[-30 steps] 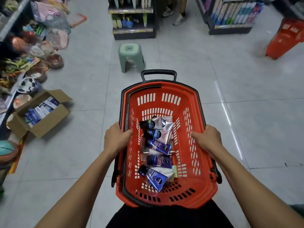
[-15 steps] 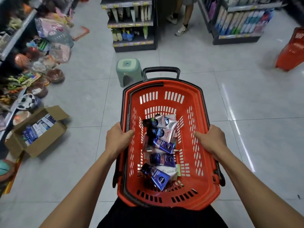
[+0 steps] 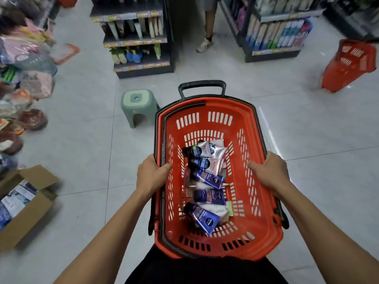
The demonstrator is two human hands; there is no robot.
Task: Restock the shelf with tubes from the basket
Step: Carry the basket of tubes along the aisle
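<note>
Shelf (image 3: 141, 37) nearer than before, stool closer | left hand (image 3: 152, 175) grips left rim of basket (image 3: 264, 240) | tubes (image 3: 206, 181) loose on basket floor | right hand (image 3: 268, 171) grips right rim | risk: stool (image 3: 136, 105) ahead-left, basket may clip it.

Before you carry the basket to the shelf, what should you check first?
1. Left hand grips the red basket rim: ok.
2. Right hand grips the other rim: ok.
3. Tubes lie inside, none hanging out: ok.
4. Green stool stands on the floor ahead-left, near the path: not ok.
5. Cardboard box sits off to the left: ok.
6. Which shelf needs tubes: cannot tell.
</note>
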